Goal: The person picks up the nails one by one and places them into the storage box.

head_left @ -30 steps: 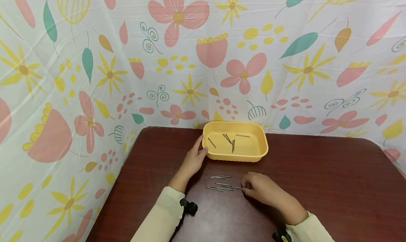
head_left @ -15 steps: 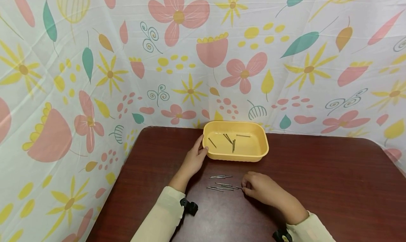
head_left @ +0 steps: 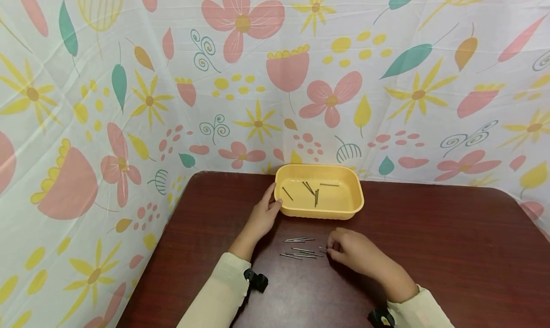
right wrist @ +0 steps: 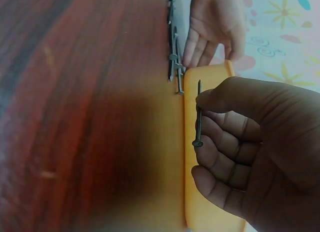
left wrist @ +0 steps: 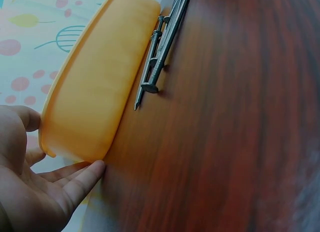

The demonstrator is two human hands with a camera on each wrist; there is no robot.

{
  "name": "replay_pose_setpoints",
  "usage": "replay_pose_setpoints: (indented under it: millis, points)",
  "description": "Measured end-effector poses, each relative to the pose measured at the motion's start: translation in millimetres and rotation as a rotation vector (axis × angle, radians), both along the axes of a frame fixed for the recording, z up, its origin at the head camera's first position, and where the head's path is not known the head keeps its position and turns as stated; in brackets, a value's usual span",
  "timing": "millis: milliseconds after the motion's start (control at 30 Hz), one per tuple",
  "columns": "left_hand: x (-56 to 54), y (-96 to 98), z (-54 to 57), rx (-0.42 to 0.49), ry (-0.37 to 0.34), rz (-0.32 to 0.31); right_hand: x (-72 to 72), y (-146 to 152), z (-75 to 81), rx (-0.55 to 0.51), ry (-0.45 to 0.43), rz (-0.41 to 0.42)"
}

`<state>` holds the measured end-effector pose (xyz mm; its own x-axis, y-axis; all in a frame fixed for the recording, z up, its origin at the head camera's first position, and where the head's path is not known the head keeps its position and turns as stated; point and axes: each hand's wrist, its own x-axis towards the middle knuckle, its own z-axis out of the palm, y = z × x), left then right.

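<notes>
My left hand [head_left: 263,213] holds the left end of a yellow plastic tray [head_left: 320,214], its thumb and fingers spread against the rim and end wall. Between thumb and fingertips my right hand [head_left: 354,251] pinches a single nail [right wrist: 199,117], just above the table to the right of the loose nails. Those loose nails [head_left: 301,255] lie in two small groups in front of the tray, roughly parallel to its long side. Inside the tray, several more nails [head_left: 316,197] are scattered over the bottom.
A dark reddish-brown table [head_left: 429,232] bears everything. Right behind the tray hangs a white cloth [head_left: 378,127] printed with flowers and leaves, which also runs along the left side. Black straps [head_left: 256,280] sit around both sleeve cuffs.
My right hand has lifted slightly with the pinched nail, which has come away from the group on the table. The left hand and the tray stay where they were.
</notes>
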<state>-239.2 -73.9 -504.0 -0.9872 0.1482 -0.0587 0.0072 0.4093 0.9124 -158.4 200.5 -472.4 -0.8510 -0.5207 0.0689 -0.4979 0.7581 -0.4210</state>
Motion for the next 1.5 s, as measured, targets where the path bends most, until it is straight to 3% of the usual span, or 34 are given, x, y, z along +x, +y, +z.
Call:
replay_pose_setpoints:
  millis: [767,1233,1500]
  points:
    - [2.5,-0.6,3.8,-0.01,0.002,0.0,-17.4,-3.3,12.3,-0.035,0.086,-0.08]
    - [3.3,-0.2,6.4,-0.01,-0.009,0.005,-27.8,-7.1,21.1,-0.12,0.211,-0.135]
    - [2.2,0.1,5.3,-0.022,0.005,0.007,-36.2,-4.7,24.1,-0.143,0.198,-0.189]
